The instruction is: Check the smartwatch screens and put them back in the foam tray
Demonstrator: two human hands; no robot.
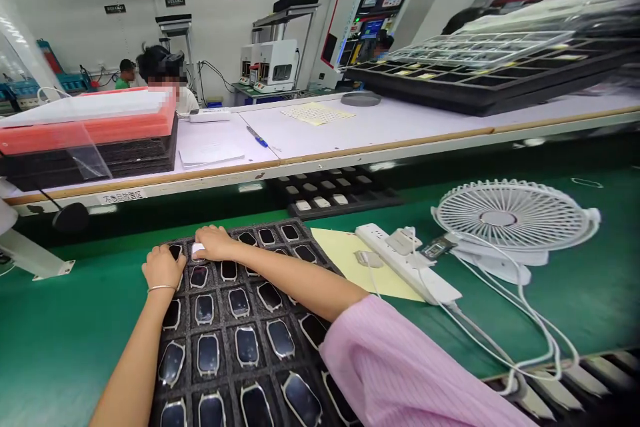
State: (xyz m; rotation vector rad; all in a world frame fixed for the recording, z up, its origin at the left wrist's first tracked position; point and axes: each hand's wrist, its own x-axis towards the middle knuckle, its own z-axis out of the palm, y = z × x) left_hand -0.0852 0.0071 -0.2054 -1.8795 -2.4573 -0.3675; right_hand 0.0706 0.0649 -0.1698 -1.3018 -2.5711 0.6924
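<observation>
A black foam tray (193,325) lies in front of me, its compartments holding several rounded-rectangular watch cases (205,308) with dark glass faces. My left hand (164,268), a thin bracelet at its wrist, is at the tray's far left corner, its fingers curled beside a dark watch case (175,252). Whatever those fingers grip is hidden. Reaching across the far row, my right hand (216,244) has its bent fingers closed at a small white piece (199,250) in a compartment. The right arm, in a pink sleeve, covers part of the tray's right side.
Right of the tray are a yellow sheet (345,247), a white power strip (410,264) with cables and a white fan (500,217). A raised shelf (320,140) crosses ahead, bearing stacked trays (90,159) and a large black tray (480,90). Another person (163,70) sits beyond.
</observation>
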